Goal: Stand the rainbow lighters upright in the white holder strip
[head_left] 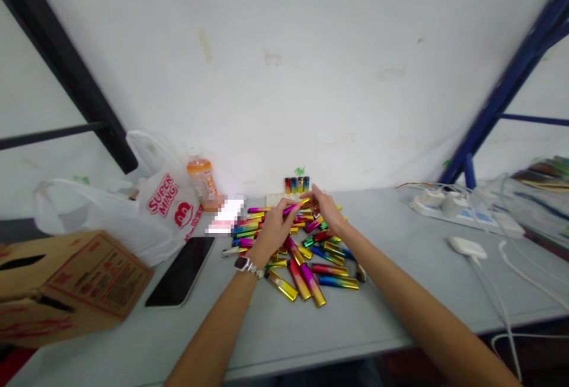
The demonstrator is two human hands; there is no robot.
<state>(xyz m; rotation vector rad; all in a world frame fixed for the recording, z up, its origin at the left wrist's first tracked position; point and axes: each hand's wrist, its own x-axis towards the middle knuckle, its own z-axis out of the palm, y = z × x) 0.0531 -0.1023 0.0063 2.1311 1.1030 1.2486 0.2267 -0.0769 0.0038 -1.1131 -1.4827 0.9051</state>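
Observation:
My left hand (276, 225), with a watch on its wrist, is closed on a shiny pink and yellow lighter (297, 205). Close beside it on the right, my right hand (323, 208) has its fingers bent near the lighter's yellow end; whether they grip anything is too small to tell. Under and around both hands lies a loose pile of metallic lighters (313, 283) in several colours. Behind the hands, several lighters (294, 185) stand upright in a row by a pale tray (272, 199), which my hands partly hide.
On the left are a cardboard box (89, 286), a plastic bag (155, 215), an orange-capped bottle (203, 179), a black phone (182, 271) and a lit screen (226, 215), partly pixelated. A power strip (466, 215) and white charger (467, 248) with cables lie right.

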